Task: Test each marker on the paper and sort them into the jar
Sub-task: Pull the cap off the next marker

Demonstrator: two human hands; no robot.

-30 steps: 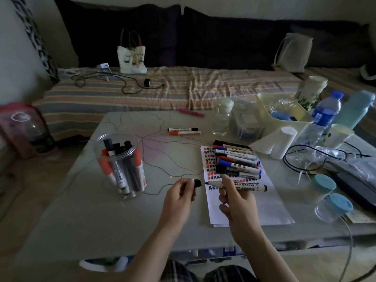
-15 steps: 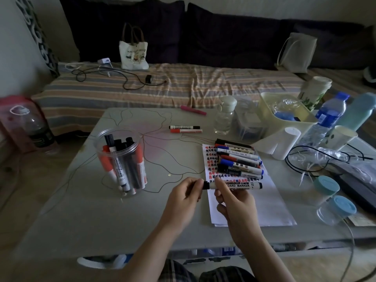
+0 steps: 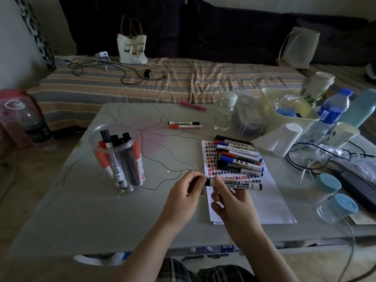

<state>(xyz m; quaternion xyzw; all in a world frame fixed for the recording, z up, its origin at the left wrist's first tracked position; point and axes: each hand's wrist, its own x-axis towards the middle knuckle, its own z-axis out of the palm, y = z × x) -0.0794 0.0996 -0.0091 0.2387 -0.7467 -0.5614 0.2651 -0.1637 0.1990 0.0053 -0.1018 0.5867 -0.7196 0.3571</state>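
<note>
Both hands meet over the paper (image 3: 264,204): right hand (image 3: 234,200) grips a board marker (image 3: 238,185) lying crosswise, left hand (image 3: 187,190) pinches its capped end; the jar (image 3: 118,151) stands up-left on the tabletop (image 3: 101,216), nearer the left.

Both forearms are extended forward. Left hand (image 3: 188,190) is curled, fingertips pinched. Right hand (image 3: 234,198) is closed in a grip, thumb raised.

A dim home living room: a low table (image 3: 81,210) stands near a striped-covered sofa (image 3: 162,78) with dark cushions (image 3: 223,31), a tote bag (image 3: 132,47) at far left
</note>
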